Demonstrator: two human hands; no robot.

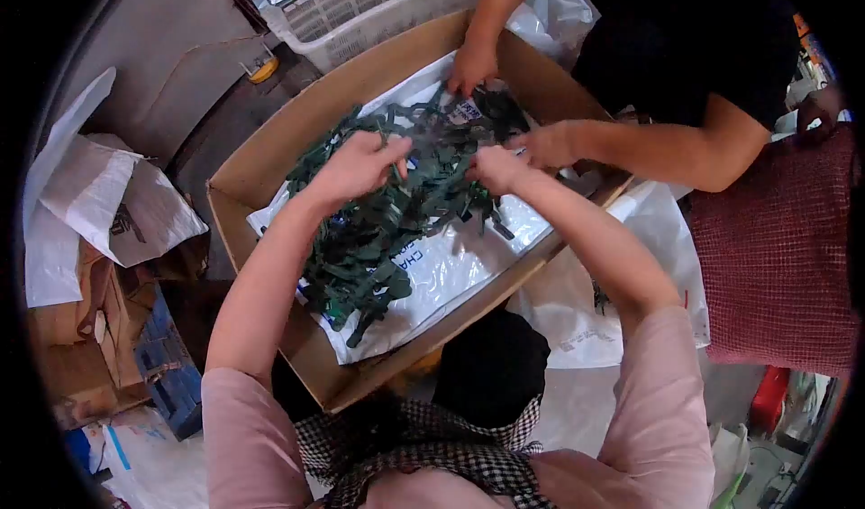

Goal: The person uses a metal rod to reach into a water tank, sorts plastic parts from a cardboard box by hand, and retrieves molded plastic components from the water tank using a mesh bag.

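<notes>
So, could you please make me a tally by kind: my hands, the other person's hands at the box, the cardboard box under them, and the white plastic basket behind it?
Your left hand and right hand: 2
Other person's hands: 2
Cardboard box: 1
White plastic basket: 1
Total: 6

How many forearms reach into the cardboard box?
4. The wearer's left forearm and right forearm from the near side; a co-worker's one forearm over the far rim of the cardboard box, other forearm from the right. None seem hidden.
</notes>
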